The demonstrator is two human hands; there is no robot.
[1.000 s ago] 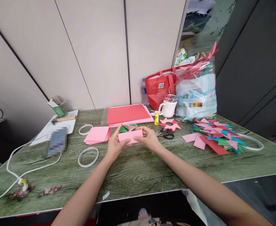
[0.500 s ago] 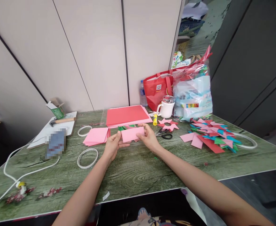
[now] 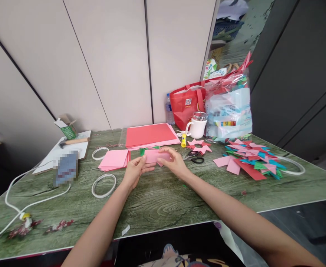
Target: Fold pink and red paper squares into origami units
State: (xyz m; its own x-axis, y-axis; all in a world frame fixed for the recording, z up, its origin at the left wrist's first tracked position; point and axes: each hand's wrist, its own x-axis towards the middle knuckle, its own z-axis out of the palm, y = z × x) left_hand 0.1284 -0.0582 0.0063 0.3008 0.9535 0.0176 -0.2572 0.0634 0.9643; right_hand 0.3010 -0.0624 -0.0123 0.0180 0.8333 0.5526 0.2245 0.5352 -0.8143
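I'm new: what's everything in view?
Held paper: one, pink, centre
Square stack: one, pink, left
Sheet stack: one, red, pink, back
Paper shapes: many, multicoloured, right
Rings: three, white, both sides
Scissors: one, black, right
Glue stick: one, yellow, back
Mug: one, white, back
Bottle: one, clear, back
Bags: two, red, clear, back
Hammer: one, tan-handled, left
Box: one, green, left
Cable: one, white, left
Table: one, green, below
Left hand, right hand: two, bare, centre

A white mug (image 3: 198,128) stands by a red bag (image 3: 183,111), a hammer (image 3: 78,141) on a white board (image 3: 48,158).
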